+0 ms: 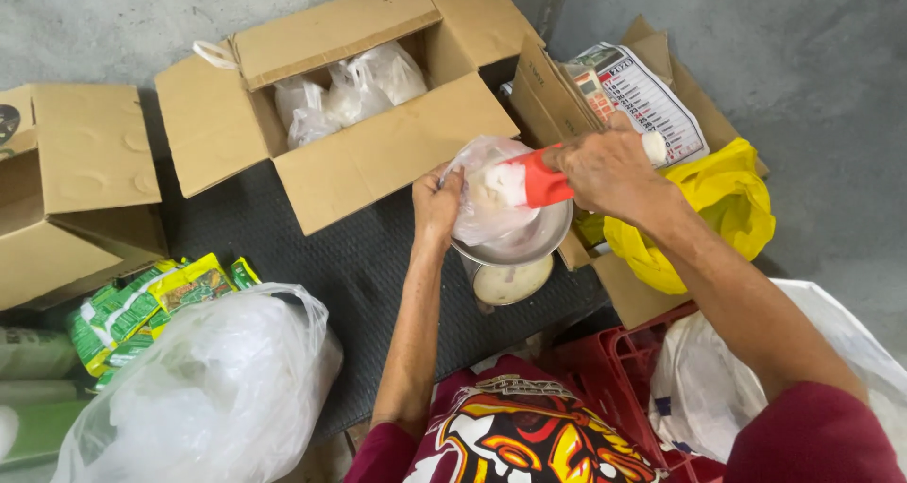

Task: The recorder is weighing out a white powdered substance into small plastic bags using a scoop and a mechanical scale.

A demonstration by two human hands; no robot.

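A dark ribbed mat [368, 266] covered the grey concrete floor [94, 20]. On it sat an open cardboard box [397, 152] of filled clear bags, a second box [66, 181] at left, green packets [142, 308], a large clear bag [208, 388] and a metal weighing scale [510, 256].

Left of the open carton [378, 152] I see a second brown carton [66, 190]; green-yellow packets [151, 308] lie below-left, a printed sheet [647, 100] lies right.
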